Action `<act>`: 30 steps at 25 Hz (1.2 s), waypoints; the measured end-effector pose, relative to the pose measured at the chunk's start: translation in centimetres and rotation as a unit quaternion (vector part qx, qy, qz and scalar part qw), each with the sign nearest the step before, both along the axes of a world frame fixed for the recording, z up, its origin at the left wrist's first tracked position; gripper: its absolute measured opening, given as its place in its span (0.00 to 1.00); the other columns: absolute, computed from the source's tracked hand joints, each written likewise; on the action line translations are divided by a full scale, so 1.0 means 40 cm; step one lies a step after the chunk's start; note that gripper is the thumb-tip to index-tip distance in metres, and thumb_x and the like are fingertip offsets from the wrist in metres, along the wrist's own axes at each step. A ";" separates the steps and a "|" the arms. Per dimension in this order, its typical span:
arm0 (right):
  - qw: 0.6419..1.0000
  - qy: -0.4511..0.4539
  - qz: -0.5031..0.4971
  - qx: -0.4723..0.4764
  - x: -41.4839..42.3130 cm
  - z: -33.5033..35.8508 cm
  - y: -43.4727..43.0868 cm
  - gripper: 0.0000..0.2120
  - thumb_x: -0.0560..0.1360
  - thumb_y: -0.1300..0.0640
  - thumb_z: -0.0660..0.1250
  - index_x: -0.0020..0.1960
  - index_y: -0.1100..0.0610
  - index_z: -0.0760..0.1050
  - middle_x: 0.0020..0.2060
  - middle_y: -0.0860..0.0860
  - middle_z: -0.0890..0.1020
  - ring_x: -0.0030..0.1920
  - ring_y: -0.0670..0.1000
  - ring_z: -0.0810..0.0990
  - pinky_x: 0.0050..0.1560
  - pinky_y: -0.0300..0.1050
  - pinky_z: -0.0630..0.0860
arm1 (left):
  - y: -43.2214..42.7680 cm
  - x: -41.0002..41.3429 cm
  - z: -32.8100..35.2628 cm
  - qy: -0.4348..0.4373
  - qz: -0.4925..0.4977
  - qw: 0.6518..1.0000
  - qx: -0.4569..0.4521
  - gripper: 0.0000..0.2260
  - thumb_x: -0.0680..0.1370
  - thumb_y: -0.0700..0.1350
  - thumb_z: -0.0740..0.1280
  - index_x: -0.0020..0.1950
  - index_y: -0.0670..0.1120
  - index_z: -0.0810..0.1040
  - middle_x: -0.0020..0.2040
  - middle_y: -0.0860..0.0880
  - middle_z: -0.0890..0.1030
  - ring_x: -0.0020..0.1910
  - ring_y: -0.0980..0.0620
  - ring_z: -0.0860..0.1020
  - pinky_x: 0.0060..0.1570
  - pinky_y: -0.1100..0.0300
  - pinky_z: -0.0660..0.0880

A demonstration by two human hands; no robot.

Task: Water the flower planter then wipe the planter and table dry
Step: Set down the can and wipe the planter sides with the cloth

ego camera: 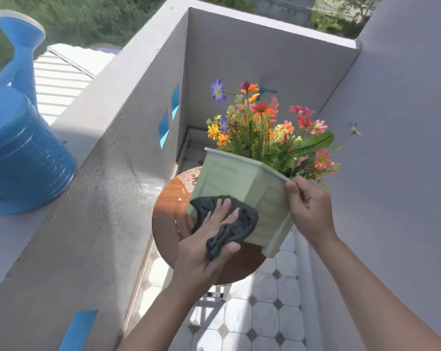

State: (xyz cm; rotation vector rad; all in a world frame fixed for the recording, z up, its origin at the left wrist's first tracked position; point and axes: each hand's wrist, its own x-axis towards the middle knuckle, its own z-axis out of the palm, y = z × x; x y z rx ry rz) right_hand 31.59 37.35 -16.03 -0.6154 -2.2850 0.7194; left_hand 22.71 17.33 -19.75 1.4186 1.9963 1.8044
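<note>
A pale green planter (242,181) full of colourful flowers (267,127) is tilted away from me above a small round brown table (168,214). My right hand (309,209) grips the planter's near right rim. My left hand (206,244) presses a dark grey cloth (239,224) flat against the planter's lower side wall. Water drops glisten on the tabletop's far left part. A blue watering can (19,143) stands on the balcony wall ledge at the far left.
A grey parapet wall (108,188) runs along the left, close to the table. Another grey wall (401,148) rises on the right. White and grey tiled floor (265,320) lies below. Grass and a corrugated roof lie beyond the ledge.
</note>
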 end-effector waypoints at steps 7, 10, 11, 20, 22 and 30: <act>1.000 0.009 0.023 0.006 0.007 0.001 -0.013 0.20 0.77 0.46 0.56 0.30 0.54 0.59 0.24 0.44 0.59 0.27 0.40 0.62 0.29 0.30 0.58 | 0.117 -0.150 0.002 -0.141 0.219 0.949 -0.180 0.28 0.77 0.63 0.56 0.61 0.42 0.77 0.56 0.41 0.82 0.57 0.40 0.76 0.48 0.59 0.69; 0.999 0.006 0.033 0.022 -0.003 0.003 -0.027 0.22 0.77 0.41 0.53 0.30 0.53 0.57 0.24 0.44 0.59 0.28 0.44 0.60 0.29 0.32 0.57 | 0.081 -0.151 -0.049 -0.164 0.277 0.929 -0.184 0.36 0.70 0.75 0.50 0.54 0.47 0.78 0.48 0.43 0.81 0.50 0.39 0.78 0.51 0.46 0.75; 0.999 0.007 0.035 0.028 -0.008 0.001 -0.027 0.22 0.77 0.41 0.53 0.31 0.53 0.58 0.24 0.44 0.59 0.28 0.46 0.60 0.29 0.32 0.57 | 0.067 -0.130 -0.049 -0.171 0.268 0.937 -0.144 0.34 0.71 0.74 0.52 0.55 0.48 0.78 0.48 0.46 0.81 0.50 0.41 0.78 0.51 0.46 0.75; 0.998 0.011 0.058 0.021 -0.018 0.010 -0.011 0.20 0.77 0.39 0.52 0.31 0.48 0.56 0.25 0.42 0.59 0.28 0.38 0.63 0.30 0.30 0.58 | 0.093 -0.068 0.060 -0.066 0.227 0.967 -0.091 0.33 0.76 0.63 0.52 0.62 0.37 0.78 0.56 0.44 0.81 0.57 0.55 0.73 0.44 0.67 0.64; 0.998 0.015 0.056 0.020 -0.017 0.008 -0.005 0.21 0.77 0.39 0.52 0.31 0.49 0.56 0.25 0.42 0.59 0.28 0.38 0.63 0.30 0.29 0.59 | 0.120 -0.084 0.048 -0.109 0.265 0.948 -0.138 0.27 0.78 0.58 0.55 0.61 0.38 0.78 0.55 0.40 0.81 0.57 0.47 0.73 0.40 0.60 0.60; 0.996 0.033 0.080 0.018 -0.013 -0.003 0.004 0.18 0.77 0.39 0.52 0.32 0.43 0.54 0.24 0.41 0.61 0.29 0.37 0.63 0.30 0.29 0.58 | 0.199 -0.223 0.040 -0.325 0.310 0.873 -0.193 0.27 0.80 0.59 0.55 0.58 0.37 0.77 0.56 0.37 0.79 0.58 0.38 0.74 0.54 0.51 0.70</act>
